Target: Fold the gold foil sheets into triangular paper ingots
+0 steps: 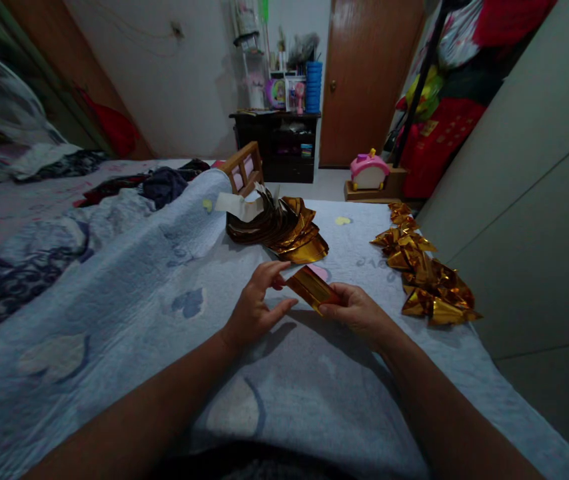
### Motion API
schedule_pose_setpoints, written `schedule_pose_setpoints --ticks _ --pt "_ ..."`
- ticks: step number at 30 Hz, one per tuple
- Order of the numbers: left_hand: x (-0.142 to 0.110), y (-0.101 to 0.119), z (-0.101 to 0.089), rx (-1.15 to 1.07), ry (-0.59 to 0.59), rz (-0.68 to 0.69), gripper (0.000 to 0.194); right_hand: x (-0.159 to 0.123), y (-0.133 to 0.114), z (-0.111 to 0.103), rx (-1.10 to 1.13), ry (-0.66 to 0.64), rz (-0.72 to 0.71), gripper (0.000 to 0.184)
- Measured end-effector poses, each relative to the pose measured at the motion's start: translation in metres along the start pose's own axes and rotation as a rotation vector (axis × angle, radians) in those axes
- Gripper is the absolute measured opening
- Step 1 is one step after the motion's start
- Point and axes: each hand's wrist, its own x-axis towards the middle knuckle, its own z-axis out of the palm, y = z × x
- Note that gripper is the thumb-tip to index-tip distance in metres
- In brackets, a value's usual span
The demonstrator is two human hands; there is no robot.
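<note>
A folded piece of gold foil paper (pixel 312 288) is pinched in my right hand (pixel 357 310), its thumb below and fingers on top. My left hand (pixel 263 300) is at the paper's left end, thumb and fingers spread apart around it; whether a fingertip touches the paper is hard to tell. Just beyond my hands lies a fanned stack of gold foil sheets (pixel 302 233), with pale strips showing at its left end. To the right, a heap of folded gold foil pieces (pixel 432 283) rests near the bed's edge.
A pale blue quilt (pixel 164 373) with heart patterns covers the bed. Clothes (pixel 164 187) lie on the left. Beyond stand a dark cabinet (pixel 274 143), a wooden door (pixel 364 87) and a pink toy (pixel 368 171) on a box. A white cupboard (pixel 529 220) rises on the right.
</note>
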Motion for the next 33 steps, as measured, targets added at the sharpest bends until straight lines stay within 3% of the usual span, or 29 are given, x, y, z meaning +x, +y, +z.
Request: schedule_pose_setpoints --ticks 3,10,14,20,23,26,29,31,33 --pt "0.002 -0.001 0.000 -0.072 -0.026 -0.091 0.053 0.000 0.002 -0.001 -0.026 -0.013 -0.004 0.029" --pt "0.005 0.002 -0.003 -0.165 -0.085 -0.141 0.012 -0.001 0.000 0.001 -0.058 -0.035 -0.057 0.027" --pt "0.005 0.008 -0.003 -0.259 -0.067 -0.179 0.008 -0.003 -0.006 0.005 -0.075 -0.012 -0.106 0.026" --pt "0.005 0.010 -0.002 -0.498 -0.051 -0.377 0.018 -0.004 -0.009 0.007 -0.010 -0.039 -0.162 0.033" --pt "0.005 0.009 0.001 -0.493 -0.039 -0.431 0.017 -0.004 -0.007 0.007 -0.004 -0.034 -0.172 0.033" --pt "0.005 0.009 0.003 -0.301 0.112 -0.402 0.017 -0.002 -0.002 0.007 0.048 -0.034 -0.178 0.031" --pt "0.004 0.013 0.002 -0.089 0.272 -0.267 0.023 0.000 0.001 0.007 0.126 -0.040 -0.196 0.035" --pt "0.003 0.018 0.001 -0.045 0.203 -0.153 0.013 0.001 0.002 0.007 0.141 -0.022 -0.210 0.038" --pt "0.001 0.022 0.001 -0.079 0.030 -0.056 0.009 0.002 0.004 0.007 0.133 0.004 -0.232 0.039"
